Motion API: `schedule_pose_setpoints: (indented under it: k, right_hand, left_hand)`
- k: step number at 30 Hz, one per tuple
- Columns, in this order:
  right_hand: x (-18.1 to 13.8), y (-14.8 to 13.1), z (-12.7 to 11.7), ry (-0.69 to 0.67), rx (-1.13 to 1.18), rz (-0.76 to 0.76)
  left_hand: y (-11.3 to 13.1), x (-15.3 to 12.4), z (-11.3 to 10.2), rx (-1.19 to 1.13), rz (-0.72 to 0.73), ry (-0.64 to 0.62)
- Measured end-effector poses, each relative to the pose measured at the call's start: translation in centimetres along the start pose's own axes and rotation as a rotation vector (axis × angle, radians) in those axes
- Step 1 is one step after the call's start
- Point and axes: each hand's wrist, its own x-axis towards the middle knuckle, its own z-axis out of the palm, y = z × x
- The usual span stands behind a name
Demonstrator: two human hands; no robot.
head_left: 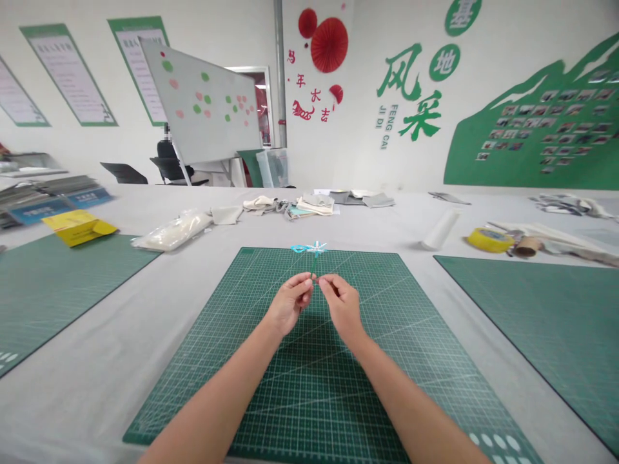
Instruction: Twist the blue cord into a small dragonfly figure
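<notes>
Between my two hands stands a small handmade flower (316, 247) with blue and white petals on a thin green stem. My left hand (290, 301) is closed in a pinch around the lower stem. Close against it, my right hand (342, 306) is pinched too, thumb and forefinger at the stem's lower part, where a small reddish bit shows. Whether that bit is a fingertip or a separate piece I cannot tell. A light blue loop sticks out to the left of the petals. Both hands are above the green cutting mat (271, 386).
Further cutting mats lie left (62, 283) and right (541, 303). Beyond are a plastic-wrapped white bundle (174, 231), a yellow packet (78, 227), fabric scraps (314, 205), a white roll (441, 229) and yellow tape (490, 240). A person (167, 151) sits near the whiteboard (207, 109).
</notes>
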Motion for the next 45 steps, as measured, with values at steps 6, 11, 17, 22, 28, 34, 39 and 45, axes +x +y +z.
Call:
schedule_pose_setpoints:
  k: [6, 11, 17, 22, 28, 34, 39, 45]
  right_hand:
    - [0.3, -0.4, -0.5, 0.067, 0.086, -0.086]
    - [0.6, -0.9, -1.0, 0.089, 0.419, 0.032]
    - [0.8, -1.4, -1.4, -0.027, 0.703, 0.197]
    - [0.8, -1.6, -1.4, -0.034, 0.728, 0.205]
    - [0.8, -1.7, -1.3, -0.039, 0.737, 0.22]
    - [0.9, -1.7, -1.8, -0.013, 0.776, 0.176]
    - [1.1, -1.7, -2.2, -0.046, 0.742, 0.2]
    - [1.1, -1.9, -2.2, -0.048, 0.812, 0.256]
  left_hand:
    - [-0.1, -0.3, -0.2, 0.053, -0.008, -0.031]
    - [-0.3, -0.2, -0.1, 0.159, 0.033, -0.047]
    - [-0.2, 0.0, -0.4, 0.312, 0.101, -0.103]
    - [-0.1, -0.1, -0.3, 0.305, 0.076, -0.121]
    - [-0.1, -0.1, -0.3, 0.254, 0.054, -0.15]
    - [0.1, -0.1, -0.5, 0.262, 0.049, -0.149]
    - [0.0, 0.1, -0.7, 0.327, 0.085, -0.15]
    - [-0.2, 0.4, -1.2, 0.372, 0.122, -0.122]
